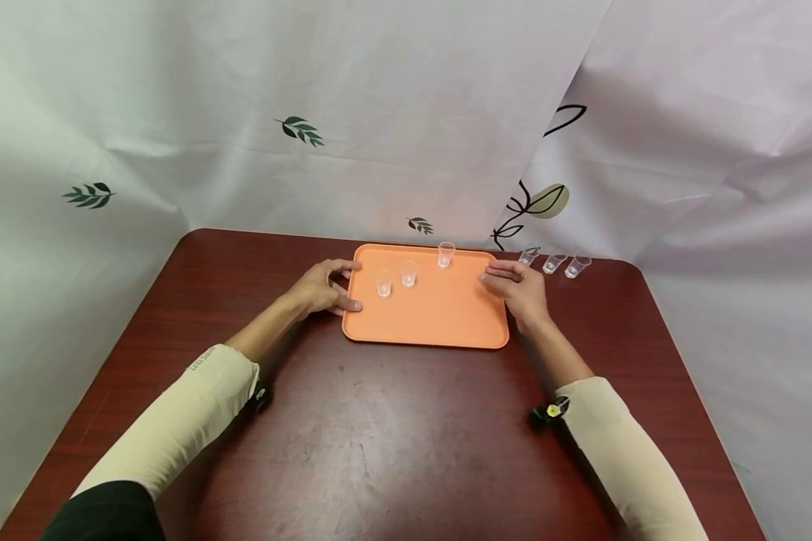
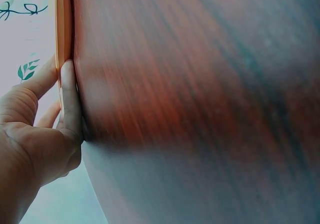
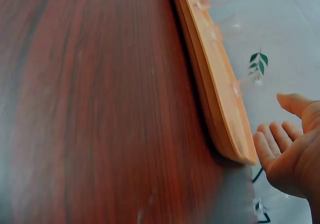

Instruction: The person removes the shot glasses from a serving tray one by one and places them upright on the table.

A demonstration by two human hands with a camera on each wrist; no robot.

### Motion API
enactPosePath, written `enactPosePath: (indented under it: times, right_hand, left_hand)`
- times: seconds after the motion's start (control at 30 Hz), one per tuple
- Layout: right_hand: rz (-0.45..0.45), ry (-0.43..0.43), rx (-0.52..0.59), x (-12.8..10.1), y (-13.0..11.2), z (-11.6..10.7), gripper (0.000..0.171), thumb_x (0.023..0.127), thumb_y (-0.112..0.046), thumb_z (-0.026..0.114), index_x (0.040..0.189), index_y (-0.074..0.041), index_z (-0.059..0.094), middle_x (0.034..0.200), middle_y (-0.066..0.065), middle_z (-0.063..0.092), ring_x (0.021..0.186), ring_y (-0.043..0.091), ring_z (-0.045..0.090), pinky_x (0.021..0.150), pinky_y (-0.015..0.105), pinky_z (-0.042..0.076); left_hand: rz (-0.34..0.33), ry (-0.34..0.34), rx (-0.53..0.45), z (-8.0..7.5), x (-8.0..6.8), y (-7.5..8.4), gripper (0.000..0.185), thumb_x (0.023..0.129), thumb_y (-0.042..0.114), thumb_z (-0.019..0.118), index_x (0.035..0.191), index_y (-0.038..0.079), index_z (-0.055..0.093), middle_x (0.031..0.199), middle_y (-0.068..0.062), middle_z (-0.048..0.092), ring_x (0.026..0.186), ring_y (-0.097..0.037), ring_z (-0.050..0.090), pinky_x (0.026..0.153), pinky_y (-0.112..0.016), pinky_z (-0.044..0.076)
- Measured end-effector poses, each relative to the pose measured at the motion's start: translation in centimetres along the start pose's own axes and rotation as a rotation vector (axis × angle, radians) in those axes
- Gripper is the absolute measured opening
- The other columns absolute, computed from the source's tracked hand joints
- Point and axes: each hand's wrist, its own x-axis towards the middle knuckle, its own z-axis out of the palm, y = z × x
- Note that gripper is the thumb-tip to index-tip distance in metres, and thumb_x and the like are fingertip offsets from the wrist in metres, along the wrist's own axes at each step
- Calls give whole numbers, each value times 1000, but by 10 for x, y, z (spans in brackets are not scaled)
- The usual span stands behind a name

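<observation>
Plainly, the left hand point(image 1: 316, 290) is gripping the round-cornered orange tray point(image 1: 429, 308) on the wood-grained table point(image 1: 379, 428); the right hand point(image 1: 524, 294) is hovering, fingers uncurled, by the tray's right end. Clear, tapered cups point(image 1: 409, 275) are standing on the tray.

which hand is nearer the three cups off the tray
Right. The right hand is close beside the three cups; the left hand is farther, across the tray, gripping its left edge.
</observation>
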Motion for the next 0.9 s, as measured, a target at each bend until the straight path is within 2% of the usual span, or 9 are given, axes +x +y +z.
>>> enactPosePath:
  times: [0.23, 0.47, 0.53, 0.63, 0.77, 0.9]
  right_hand:
    - [42, -38, 1, 8, 2, 19, 55, 95, -1, 88, 144, 12, 68, 109, -2, 82, 96, 1, 79, 90, 19, 69]
    - [50, -47, -47, 17, 0, 36, 51, 95, -5, 90, 141, 8, 72, 137, 26, 77, 96, 0, 76, 90, 17, 68]
    - [40, -45, -50, 19, -1, 40, 49, 95, -5, 90, 140, 8, 73, 139, 29, 76, 96, 0, 75, 89, 16, 68]
    - [23, -33, -38, 22, 0, 46, 45, 94, -1, 89, 135, 7, 75, 134, 28, 78, 96, 2, 75, 88, 17, 68]
    - [21, -1, -17, 26, 1, 54, 43, 90, 2, 89, 132, 5, 78, 124, 18, 82, 102, 6, 77, 89, 19, 69]
    - [27, 24, -26, 30, 1, 60, 47, 89, 1, 90, 134, 5, 77, 130, 23, 81, 109, 11, 77, 92, 20, 68]
  left_hand:
    - [3, 5, 26, 1, -1, 1, 92, 86, -10, 93, 167, 9, 54, 151, -20, 42, 91, -12, 75, 71, -32, 73]
    - [2, 11, 31, 1, 0, 1, 93, 86, -10, 94, 167, 9, 54, 153, -21, 41, 91, -12, 74, 71, -31, 72]
    - [3, 10, 32, 1, 0, 1, 93, 86, -10, 94, 167, 9, 55, 154, -22, 41, 91, -12, 74, 71, -31, 72]
    - [5, 9, 35, 0, 1, 0, 92, 86, -10, 94, 167, 9, 55, 154, -22, 41, 91, -12, 74, 70, -31, 72]
    - [5, 8, 48, 0, 0, 1, 92, 86, -8, 94, 168, 10, 54, 155, -22, 41, 91, -12, 74, 70, -31, 72]
    - [1, 6, 48, 1, 0, 1, 92, 87, -8, 94, 168, 10, 54, 155, -22, 41, 92, -12, 75, 72, -31, 72]
